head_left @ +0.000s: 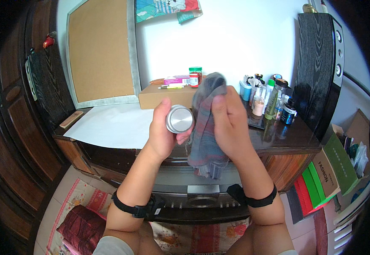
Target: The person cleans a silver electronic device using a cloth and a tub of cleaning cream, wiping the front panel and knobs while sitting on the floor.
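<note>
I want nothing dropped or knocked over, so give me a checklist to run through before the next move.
1. Left hand holding the silver-ended container: ok.
2. Right hand gripping the dark checked cloth: ok.
3. Cloth apart from the container: cannot tell; they nearly meet in this view.
4. Container closed tight: cannot tell; mainly its round end shows.
5. Green-lidded jar upright on the cardboard box: ok.

a round, silvery metal object is being held aloft, flat end toward the viewer; a grey cloth with reddish bands, partly blurred, is hanging in loose folds just to its right.
</note>
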Demonstrator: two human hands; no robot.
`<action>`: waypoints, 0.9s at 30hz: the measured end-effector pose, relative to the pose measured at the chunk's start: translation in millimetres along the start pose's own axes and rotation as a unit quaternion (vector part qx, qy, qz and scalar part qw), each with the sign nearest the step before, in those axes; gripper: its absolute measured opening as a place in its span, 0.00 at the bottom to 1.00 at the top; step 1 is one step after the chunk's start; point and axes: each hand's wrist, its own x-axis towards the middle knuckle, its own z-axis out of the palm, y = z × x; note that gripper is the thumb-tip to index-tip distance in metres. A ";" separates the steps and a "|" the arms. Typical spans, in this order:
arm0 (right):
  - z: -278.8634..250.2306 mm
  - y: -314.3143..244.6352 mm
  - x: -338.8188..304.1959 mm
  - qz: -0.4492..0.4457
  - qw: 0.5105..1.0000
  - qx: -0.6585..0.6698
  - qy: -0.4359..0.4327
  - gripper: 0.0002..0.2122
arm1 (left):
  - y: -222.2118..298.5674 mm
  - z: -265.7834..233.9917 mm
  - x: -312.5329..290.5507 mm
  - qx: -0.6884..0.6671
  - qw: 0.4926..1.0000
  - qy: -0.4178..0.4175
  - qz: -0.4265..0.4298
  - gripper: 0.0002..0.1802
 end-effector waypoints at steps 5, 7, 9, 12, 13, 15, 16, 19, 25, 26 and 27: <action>11.9 -20.5 -8.8 0.105 0.939 0.280 -0.170 0.19 | 0.3 5.4 -2.6 -0.001 0.998 0.055 -0.037 0.36; 17.0 -23.6 -12.0 0.118 0.935 0.292 -0.161 0.22 | 3.0 2.0 -5.6 0.053 0.996 0.067 -0.010 0.35; 24.4 -24.3 -12.1 0.136 0.934 0.303 -0.132 0.19 | -2.5 1.1 -6.4 0.023 0.996 0.078 -0.025 0.33; 28.3 -22.6 -13.0 0.183 0.933 0.298 -0.088 0.13 | -8.1 -5.5 -4.9 -0.021 0.996 0.059 -0.064 0.31; 28.7 -22.3 -13.8 0.212 0.933 0.281 -0.071 0.12 | -8.2 -0.3 -6.1 0.139 0.988 0.063 -0.003 0.29; 32.7 -29.3 -12.4 0.207 0.935 0.285 -0.041 0.12 | -10.8 -7.0 -3.0 0.214 0.975 0.018 0.048 0.22; 33.3 -31.5 -12.4 0.201 0.936 0.288 -0.011 0.12 | -11.5 -4.5 -3.3 0.214 0.976 0.017 0.047 0.22; 32.5 -26.6 -10.2 0.207 0.951 0.230 0.013 0.12 | -13.7 2.4 -3.3 -0.012 0.999 0.031 0.000 0.21; 26.4 -27.1 -11.1 0.150 0.927 0.326 -0.106 0.14 | -9.7 -6.1 -0.4 -0.060 0.996 0.066 -0.010 0.36; 26.7 -25.9 -11.0 0.149 0.927 0.326 -0.106 0.14 | -14.4 -9.5 0.0 -0.060 0.996 0.067 -0.009 0.36; 26.9 -22.6 -11.1 0.143 0.933 0.314 -0.104 0.15 | -18.3 -10.6 0.4 -0.046 0.996 0.082 -0.006 0.35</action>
